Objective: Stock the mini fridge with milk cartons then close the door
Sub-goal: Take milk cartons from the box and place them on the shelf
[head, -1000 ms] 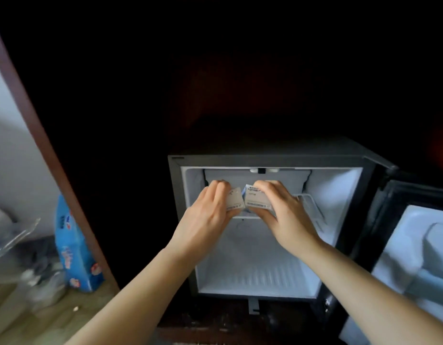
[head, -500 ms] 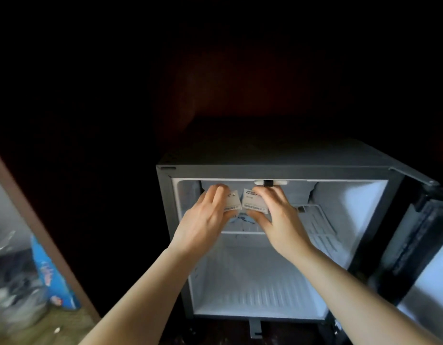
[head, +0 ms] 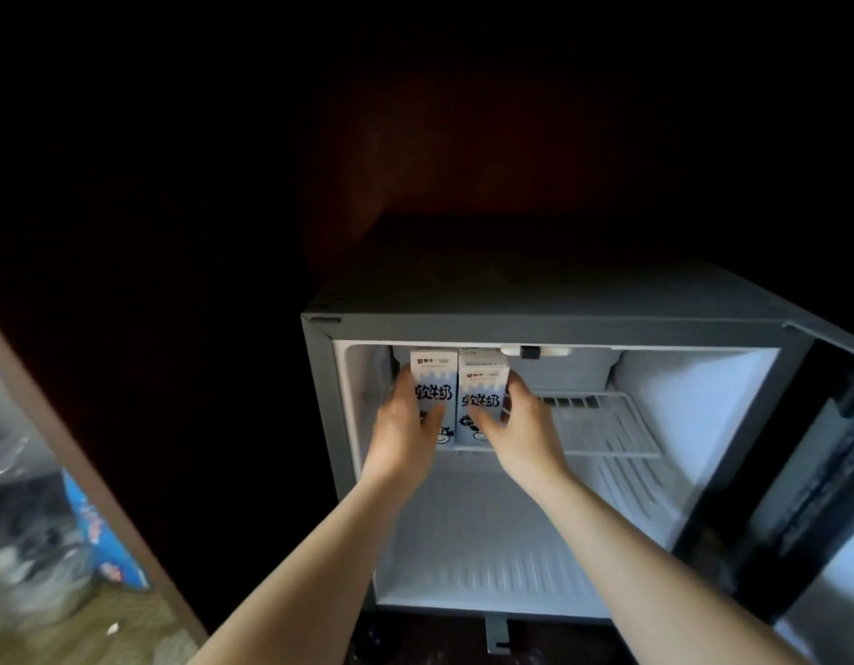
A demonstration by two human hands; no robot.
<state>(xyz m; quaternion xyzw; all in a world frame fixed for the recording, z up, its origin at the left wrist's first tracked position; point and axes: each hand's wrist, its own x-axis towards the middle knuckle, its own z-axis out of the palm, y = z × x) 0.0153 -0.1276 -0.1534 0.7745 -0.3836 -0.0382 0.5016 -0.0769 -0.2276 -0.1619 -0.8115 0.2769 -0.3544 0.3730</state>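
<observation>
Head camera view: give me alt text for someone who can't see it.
The left hand grips the left carton and the right hand grips the right carton, both upright and side by side at the left end of the wire shelf inside the mini fridge. Its door stands open on the right.

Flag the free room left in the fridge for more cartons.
Free: the wire shelf from the right carton across to the right wall, and the fridge floor below it. Crowded: the shelf's left end, where the left carton and right carton stand side by side, left hand and right hand gripping them.
</observation>
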